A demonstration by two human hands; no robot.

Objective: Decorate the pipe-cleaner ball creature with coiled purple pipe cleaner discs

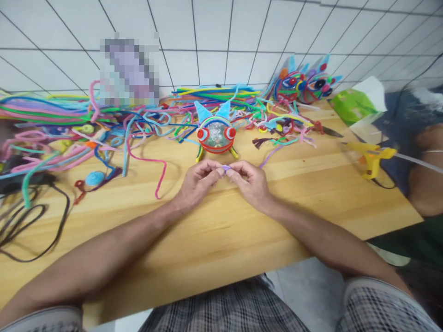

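Note:
Between my fingertips, above the middle of the wooden table [221, 240], is a purple pipe cleaner [271, 157]; its tail runs out past my right hand toward the back right. My left hand [203, 181] pinches one part of it, and my right hand [249, 182] pinches it right alongside, the two thumbs nearly meeting. Just beyond the hands stands a round clear craft figure [216, 134] with blue pointed ears, red and white coiled eyes, red bands and dark-and-yellow legs. The short piece inside the pinch is mostly covered by my fingers.
Heaps of coloured pipe cleaners [44, 110] line the tiled wall. Two finished-looking figures [313, 85] stand at the back right. A yellow glue gun [375, 159] lies at the right edge, near scissors [327, 130] and a green packet [353, 103]. A black cable [65, 216] loops at left. Another person's arm [427, 175] shows at far right.

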